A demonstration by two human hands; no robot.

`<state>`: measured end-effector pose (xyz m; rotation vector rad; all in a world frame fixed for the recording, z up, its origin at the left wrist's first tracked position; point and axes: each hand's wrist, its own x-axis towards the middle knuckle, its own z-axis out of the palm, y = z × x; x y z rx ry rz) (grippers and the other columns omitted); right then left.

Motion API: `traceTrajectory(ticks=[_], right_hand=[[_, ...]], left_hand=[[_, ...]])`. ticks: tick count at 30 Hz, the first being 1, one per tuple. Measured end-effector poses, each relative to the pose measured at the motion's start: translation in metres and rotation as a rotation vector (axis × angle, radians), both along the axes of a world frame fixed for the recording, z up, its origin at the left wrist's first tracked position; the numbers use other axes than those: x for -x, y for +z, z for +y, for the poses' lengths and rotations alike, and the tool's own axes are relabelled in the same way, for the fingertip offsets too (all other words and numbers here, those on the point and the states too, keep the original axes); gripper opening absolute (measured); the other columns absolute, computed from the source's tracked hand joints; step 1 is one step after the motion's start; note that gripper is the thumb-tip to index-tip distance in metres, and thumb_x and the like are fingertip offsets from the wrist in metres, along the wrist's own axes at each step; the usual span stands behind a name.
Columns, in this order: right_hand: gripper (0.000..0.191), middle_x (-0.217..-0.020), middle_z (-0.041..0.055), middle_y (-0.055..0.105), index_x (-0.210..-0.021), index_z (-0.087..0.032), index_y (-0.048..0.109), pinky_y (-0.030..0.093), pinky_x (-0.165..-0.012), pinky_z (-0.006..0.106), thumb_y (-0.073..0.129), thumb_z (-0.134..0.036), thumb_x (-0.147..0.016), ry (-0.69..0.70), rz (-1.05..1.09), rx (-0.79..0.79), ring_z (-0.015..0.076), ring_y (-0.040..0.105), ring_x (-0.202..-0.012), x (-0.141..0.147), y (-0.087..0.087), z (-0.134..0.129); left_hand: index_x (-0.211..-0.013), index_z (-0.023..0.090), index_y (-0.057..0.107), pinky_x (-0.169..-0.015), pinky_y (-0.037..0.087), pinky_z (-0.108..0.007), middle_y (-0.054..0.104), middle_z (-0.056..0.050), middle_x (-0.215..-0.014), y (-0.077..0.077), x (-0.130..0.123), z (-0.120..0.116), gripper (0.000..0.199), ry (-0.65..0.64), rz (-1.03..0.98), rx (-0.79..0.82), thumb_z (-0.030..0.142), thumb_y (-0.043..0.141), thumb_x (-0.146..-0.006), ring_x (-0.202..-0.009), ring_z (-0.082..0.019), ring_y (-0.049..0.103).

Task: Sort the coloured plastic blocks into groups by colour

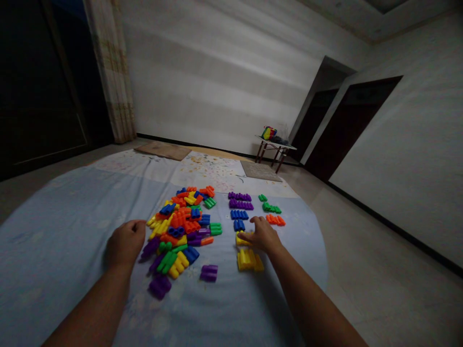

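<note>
My left hand (pixel 125 245) rests on the cloth at the left side of a mixed heap of plastic building blocks (pixel 184 219), its fingers curled into a fist and no block showing in it. Over on the right, my right hand (pixel 265 233) is above a yellow block (pixel 243 239), thumb and index finger apart. The thumb overlaps that block; whether it presses on it I cannot tell. Just nearer lies a larger yellow group (pixel 249 260). Farther along the same column are blue blocks (pixel 239 215) and purple rows (pixel 240 204).
Green blocks (pixel 272 208) and an orange row (pixel 275 220) lie right of my right hand. A single purple block (pixel 209 273) sits in front of the heap. The cloth-covered table (pixel 90 226) has a rounded right edge. A small side table (pixel 277 142) stands behind.
</note>
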<state>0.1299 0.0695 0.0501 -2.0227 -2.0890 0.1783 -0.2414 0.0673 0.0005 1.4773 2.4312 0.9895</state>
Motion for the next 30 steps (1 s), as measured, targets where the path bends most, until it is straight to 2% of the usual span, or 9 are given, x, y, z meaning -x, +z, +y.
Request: traceTrajectory(ticks=[3, 6, 11, 14, 19, 26, 30], right_hand=[[0.056, -0.109, 0.0064, 0.054, -0.111, -0.022, 0.052, 0.044, -0.077, 0.031, 0.061, -0.058, -0.069, 0.118, 0.128, -0.029, 0.0215, 0.055, -0.099, -0.01, 0.004, -0.023], [0.051, -0.108, 0.0033, 0.055, -0.111, -0.025, 0.053, 0.044, -0.077, 0.028, 0.066, -0.051, -0.068, 0.215, 0.177, 0.025, 0.0187, 0.057, -0.093, -0.02, 0.005, -0.048], [0.051, -0.111, 0.0042, 0.053, -0.11, -0.025, 0.053, 0.045, -0.073, 0.028, 0.072, -0.038, -0.064, 0.177, 0.113, 0.091, 0.0204, 0.057, -0.095, -0.024, -0.002, -0.071], [0.049, -0.107, 0.004, 0.054, -0.105, -0.023, 0.053, 0.044, -0.074, 0.028, 0.073, -0.034, -0.062, 0.147, 0.075, 0.088, 0.0207, 0.057, -0.094, -0.022, -0.01, -0.073], [0.042, -0.102, 0.0016, 0.057, -0.098, -0.024, 0.052, 0.042, -0.069, 0.027, 0.072, -0.036, -0.063, 0.118, 0.084, 0.089, 0.02, 0.058, -0.088, -0.019, -0.019, -0.069], [0.04, -0.101, 0.0012, 0.057, -0.097, -0.025, 0.052, 0.042, -0.07, 0.027, 0.072, -0.038, -0.064, 0.134, 0.062, 0.072, 0.0195, 0.058, -0.089, -0.019, -0.024, -0.059], [0.041, -0.101, 0.002, 0.057, -0.097, -0.024, 0.053, 0.043, -0.071, 0.028, 0.073, -0.038, -0.064, 0.149, 0.073, 0.065, 0.0203, 0.059, -0.09, -0.02, -0.019, -0.058]], left_hand=[[-0.096, 0.018, 0.065, -0.066, 0.04, -0.026, 0.066, -0.01, -0.1, 0.0, -0.001, 0.0, 0.038, 0.0, 0.003, -0.021, 0.037, 0.036, -0.082, -0.085, -0.02, 0.057], [-0.095, 0.018, 0.065, -0.065, 0.04, -0.025, 0.067, -0.01, -0.097, -0.001, -0.001, 0.0, 0.037, -0.001, 0.018, -0.028, 0.037, 0.035, -0.082, -0.083, -0.019, 0.057], [-0.095, 0.019, 0.065, -0.063, 0.039, -0.025, 0.067, -0.009, -0.094, -0.002, -0.001, 0.001, 0.038, 0.005, 0.026, -0.016, 0.037, 0.035, -0.082, -0.08, -0.02, 0.058], [-0.094, 0.019, 0.065, -0.063, 0.039, -0.025, 0.067, -0.009, -0.095, -0.002, 0.0, 0.001, 0.038, 0.01, 0.025, -0.017, 0.038, 0.035, -0.082, -0.081, -0.02, 0.057], [-0.096, 0.017, 0.065, -0.066, 0.039, -0.026, 0.066, -0.01, -0.097, -0.003, 0.003, 0.0, 0.039, -0.009, 0.009, -0.01, 0.039, 0.035, -0.083, -0.083, -0.02, 0.057], [-0.096, 0.017, 0.064, -0.066, 0.04, -0.026, 0.067, -0.01, -0.097, -0.005, 0.003, 0.0, 0.039, -0.011, 0.006, -0.028, 0.04, 0.036, -0.083, -0.083, -0.02, 0.058], [-0.095, 0.017, 0.065, -0.068, 0.042, -0.027, 0.067, -0.01, -0.097, -0.001, 0.0, -0.001, 0.04, -0.009, 0.014, -0.026, 0.039, 0.034, -0.083, -0.086, -0.021, 0.059]])
